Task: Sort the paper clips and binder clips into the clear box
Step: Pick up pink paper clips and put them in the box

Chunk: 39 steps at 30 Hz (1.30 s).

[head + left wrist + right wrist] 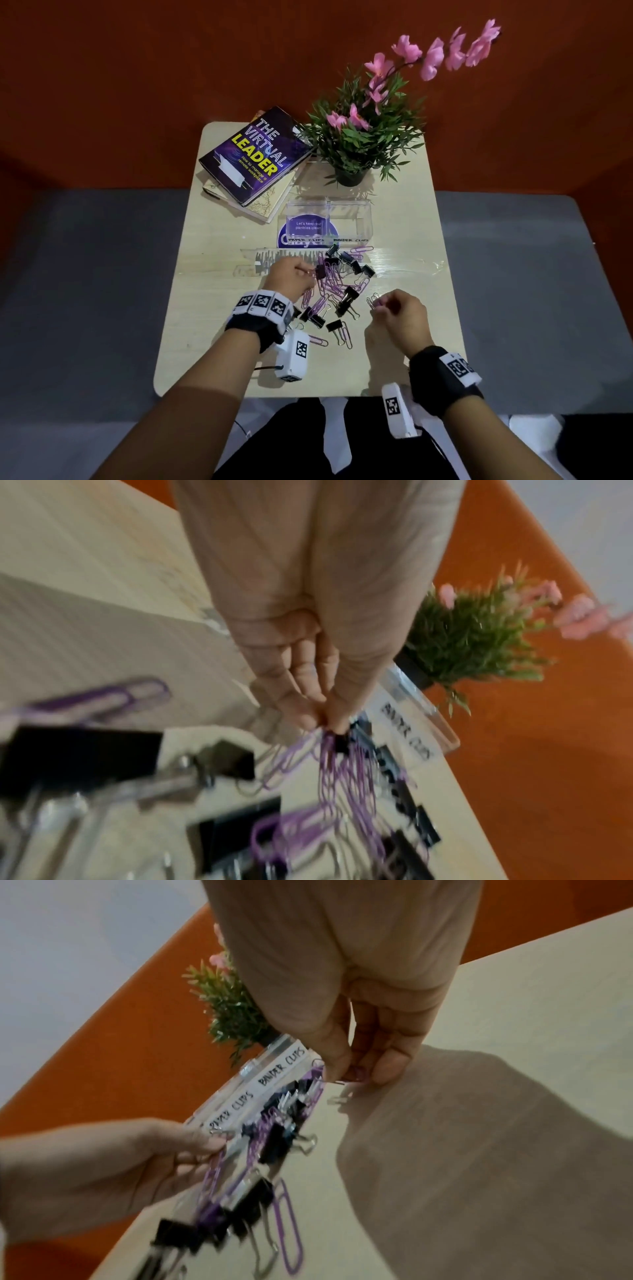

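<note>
Both hands picking at the clip pile, mid-frame

Right hand (399,317) pinches a purple paper clip (374,301) right of the pile (334,287); left hand (291,279) pinches clips at its left edge. Too tangled to count. Higher up sits the clear box (329,222), two compartments labelled "PAPER CLIPS" and "BINDER CLIPS". Behind it: one book (255,156), "THE VIRTUAL LEADER", and one plant (368,137).

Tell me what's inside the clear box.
Both compartments of the clear box look empty; no clips show inside. A purple sticker shows through the left one. The front labels hide the lowest part.
</note>
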Tool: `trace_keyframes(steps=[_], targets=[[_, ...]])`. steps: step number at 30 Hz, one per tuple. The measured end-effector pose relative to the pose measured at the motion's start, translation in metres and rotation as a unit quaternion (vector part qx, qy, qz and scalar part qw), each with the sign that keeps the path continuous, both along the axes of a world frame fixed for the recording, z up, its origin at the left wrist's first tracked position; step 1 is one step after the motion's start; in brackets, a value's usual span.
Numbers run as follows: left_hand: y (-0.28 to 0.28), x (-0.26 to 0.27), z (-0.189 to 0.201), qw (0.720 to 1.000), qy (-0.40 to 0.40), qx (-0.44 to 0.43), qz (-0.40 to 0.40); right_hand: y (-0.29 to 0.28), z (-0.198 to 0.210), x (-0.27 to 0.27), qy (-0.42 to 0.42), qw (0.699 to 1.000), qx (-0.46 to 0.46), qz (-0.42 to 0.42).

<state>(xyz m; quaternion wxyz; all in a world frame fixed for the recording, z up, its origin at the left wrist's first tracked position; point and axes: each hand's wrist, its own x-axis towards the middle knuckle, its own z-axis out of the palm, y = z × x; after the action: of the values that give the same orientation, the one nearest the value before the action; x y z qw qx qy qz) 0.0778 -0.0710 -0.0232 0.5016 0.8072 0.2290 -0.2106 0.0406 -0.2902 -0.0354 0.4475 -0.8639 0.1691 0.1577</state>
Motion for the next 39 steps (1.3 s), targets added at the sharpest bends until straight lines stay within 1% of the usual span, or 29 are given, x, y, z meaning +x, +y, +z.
trace_keyframes(steps=[2, 4, 6, 8, 10, 12, 15, 17, 19, 21, 22, 24, 26, 28, 32, 37, 39], targets=[[0.012, 0.001, 0.008, 0.999, -0.003, -0.04, 0.0, -0.001, 0.01, 0.01, -0.024, 1.0, 0.019, 0.002], [0.022, 0.005, 0.017, 0.998, -0.024, -0.05, -0.011, 0.006, 0.021, 0.024, -0.053, 0.998, 0.035, 0.015], [0.027, 0.012, 0.034, 0.997, -0.063, -0.04, -0.033, 0.02, 0.034, 0.042, -0.09, 0.994, 0.058, 0.033], [0.028, 0.023, 0.05, 0.992, -0.117, -0.04, -0.033, 0.04, 0.05, 0.065, -0.126, 0.987, 0.082, 0.056], [0.024, 0.039, 0.06, 0.984, -0.178, -0.025, -0.009, 0.065, 0.064, 0.09, -0.159, 0.98, 0.095, 0.074], [0.019, 0.058, 0.061, 0.973, -0.228, -0.003, 0.018, 0.088, 0.07, 0.112, -0.177, 0.976, 0.1, 0.082], [0.013, 0.075, 0.049, 0.967, -0.246, 0.058, 0.028, 0.107, 0.067, 0.128, -0.15, 0.981, 0.064, 0.108], [0.014, 0.076, 0.04, 0.966, -0.232, 0.112, -0.004, 0.104, 0.064, 0.126, -0.132, 0.983, 0.04, 0.123], [0.019, 0.066, 0.034, 0.955, -0.244, 0.164, -0.05, 0.091, 0.059, 0.114, -0.132, 0.983, 0.013, 0.129], [0.023, 0.049, 0.029, 0.943, -0.266, 0.18, -0.086, 0.074, 0.049, 0.095, -0.099, 0.987, -0.018, 0.125], [0.022, 0.037, 0.026, 0.941, -0.264, 0.175, -0.117, 0.066, 0.042, 0.085, -0.074, 0.989, -0.03, 0.121], [0.017, 0.017, 0.016, 0.935, -0.224, 0.169, -0.219, 0.058, 0.026, 0.067, -0.04, 0.991, -0.059, 0.111], [0.012, 0.005, 0.003, 0.91, -0.192, 0.18, -0.322, 0.061, 0.016, 0.055, -0.025, 0.99, -0.095, 0.102], [0.01, 0.003, -0.006, 0.887, -0.192, 0.193, -0.374, 0.071, 0.011, 0.05, -0.024, 0.987, -0.125, 0.101], [0.007, 0.003, -0.013, 0.84, -0.223, 0.253, -0.425, 0.086, 0.002, 0.055, -0.027, 0.979, -0.168, 0.116], [0.011, 0.006, -0.018, 0.811, -0.238, 0.277, -0.457, 0.087, -0.006, 0.063, -0.013, 0.974, -0.171, 0.15], [0.011, 0.004, -0.022, 0.799, -0.244, 0.303, -0.459, 0.085, -0.006, 0.065, -0.017, 0.975, -0.161, 0.154]])
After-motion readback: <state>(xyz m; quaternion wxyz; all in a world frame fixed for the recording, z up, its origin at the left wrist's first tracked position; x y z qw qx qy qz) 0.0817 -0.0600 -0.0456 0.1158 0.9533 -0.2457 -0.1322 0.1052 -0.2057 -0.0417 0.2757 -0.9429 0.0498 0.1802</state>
